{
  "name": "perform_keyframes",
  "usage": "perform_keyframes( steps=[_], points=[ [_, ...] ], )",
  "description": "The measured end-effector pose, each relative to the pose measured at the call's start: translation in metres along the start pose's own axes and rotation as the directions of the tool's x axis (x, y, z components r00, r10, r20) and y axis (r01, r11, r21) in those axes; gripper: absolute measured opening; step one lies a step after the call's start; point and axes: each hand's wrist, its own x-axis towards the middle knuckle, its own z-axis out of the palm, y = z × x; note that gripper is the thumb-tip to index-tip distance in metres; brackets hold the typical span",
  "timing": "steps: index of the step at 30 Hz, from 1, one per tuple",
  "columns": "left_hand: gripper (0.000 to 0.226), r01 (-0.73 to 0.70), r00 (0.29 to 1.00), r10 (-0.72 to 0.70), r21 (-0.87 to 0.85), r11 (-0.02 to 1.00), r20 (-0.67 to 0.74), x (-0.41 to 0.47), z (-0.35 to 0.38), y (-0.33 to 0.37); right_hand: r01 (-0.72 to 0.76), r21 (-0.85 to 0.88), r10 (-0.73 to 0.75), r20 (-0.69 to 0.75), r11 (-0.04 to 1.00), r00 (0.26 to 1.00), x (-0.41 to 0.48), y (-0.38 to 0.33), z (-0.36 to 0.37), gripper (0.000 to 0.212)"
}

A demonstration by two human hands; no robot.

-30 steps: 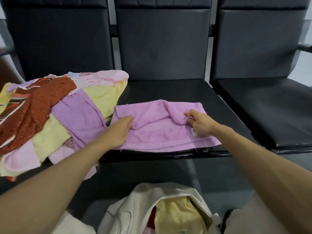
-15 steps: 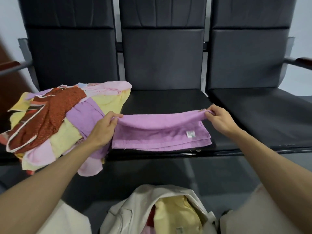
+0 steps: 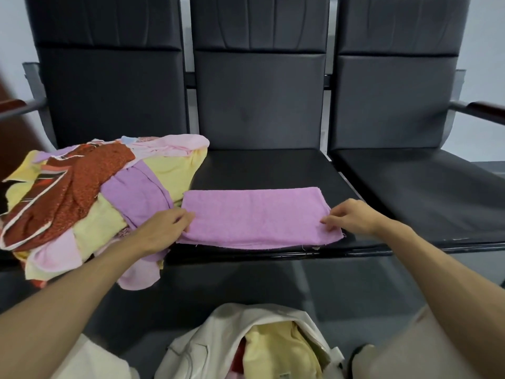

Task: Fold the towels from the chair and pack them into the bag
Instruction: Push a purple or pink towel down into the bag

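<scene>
A purple towel point(image 3: 257, 217) lies folded into a flat strip on the front of the middle chair seat point(image 3: 262, 170). My left hand point(image 3: 161, 231) pinches its left end. My right hand point(image 3: 349, 217) pinches its right end near the front corner. A heap of unfolded towels point(image 3: 90, 198) in red, yellow, pink and purple covers the left seat and hangs over its front edge. The white bag point(image 3: 218, 348) stands open on the floor below me, with a folded yellow towel point(image 3: 278, 351) inside.
Three dark chairs stand in a row with tall backrests point(image 3: 259, 97). The right seat point(image 3: 426, 190) holds nothing. An armrest point(image 3: 481, 109) juts out at the far right. Grey floor point(image 3: 246, 285) separates the seats from the bag.
Both hands lifted the towel's far edge, carried it toward me and laid it down, folding the towel in half lengthwise. It now lies smooth and flat.
</scene>
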Motion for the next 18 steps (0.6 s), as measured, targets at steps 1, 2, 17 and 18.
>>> perform_keyframes(
  steps=[1, 2, 17, 18],
  points=[
    [0.035, -0.007, 0.999, 0.008, 0.017, 1.0, -0.051, 0.002, 0.002, 0.001, -0.006, -0.007, 0.006, -0.022, 1.0, 1.0, 0.002, -0.001, 0.001, 0.031],
    [0.033, -0.016, 0.995, 0.019, 0.04, 0.999, -0.095, 0.004, 0.004, 0.002, -0.014, -0.015, 0.013, -0.042, 1.0, 0.999, 0.004, -0.002, 0.002, 0.03],
    [0.05, 0.451, 0.892, -0.448, -0.045, 0.891, 0.068, 0.027, 0.01, 0.018, -0.426, 0.154, 0.446, -0.134, 0.891, 0.885, 0.035, -0.019, 0.032, 0.017],
    [0.051, 0.479, 0.877, -0.474, -0.072, 0.875, 0.083, 0.028, 0.009, 0.021, -0.433, 0.173, 0.456, -0.123, 0.885, 0.882, 0.037, -0.024, 0.033, 0.015]
  ],
)
